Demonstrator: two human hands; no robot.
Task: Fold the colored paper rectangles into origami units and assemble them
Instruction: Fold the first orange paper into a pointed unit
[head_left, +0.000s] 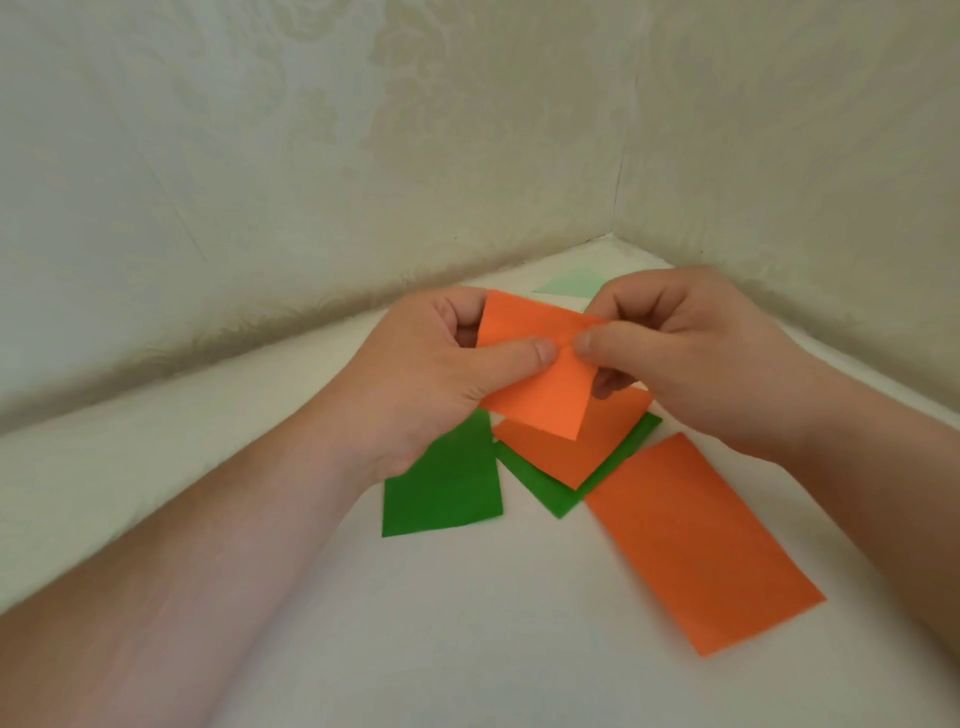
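A white tabletop (467, 649) is enclosed at the back and right by pale walls (311, 156) covered in faintly patterned fabric

I see both hands raised over the white worktop (519, 649), pinching one orange sheet (540, 384) between them; the left hand (436, 384) has its thumb on the sheet's front, the right hand (691, 358) pinches the sheet's upper right part, thumb tips almost meeting; below lies a second orange sheet (571, 447) on a green sheet (545, 493); another green sheet (447, 488) sits left, partly under my left wrist; a third orange sheet (701, 545) lies right; a pale green sheet (569, 285) rests near the corner of the patterned walls (311, 156).
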